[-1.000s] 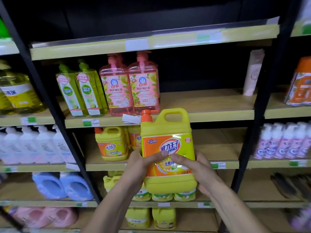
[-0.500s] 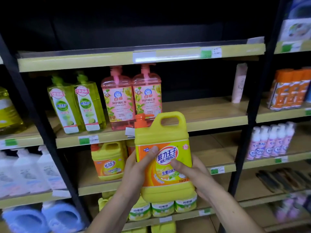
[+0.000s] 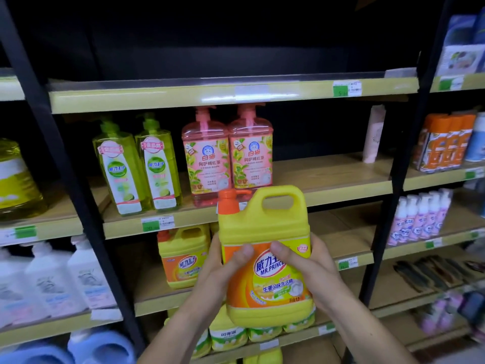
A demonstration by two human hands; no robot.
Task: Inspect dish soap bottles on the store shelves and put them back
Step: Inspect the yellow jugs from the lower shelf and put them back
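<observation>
Jug [image 3: 265,258]: raised slightly since a second ago, thumbs shifted up its label; clamped between left hand [image 3: 220,266] and right hand [image 3: 312,269] fingers. Inspection ongoing; shelf [image 3: 341,227] behind, unreturned.

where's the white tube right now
In the head view, the white tube stands upright at the right end of the shelf holding the pink pump bottles, near the black upright post.

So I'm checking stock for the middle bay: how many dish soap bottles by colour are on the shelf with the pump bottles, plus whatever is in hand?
Green pump bottles: 2
Pink pump bottles: 2
Yellow jug, gripped by the left hand and right hand: 1
Total: 5
</observation>
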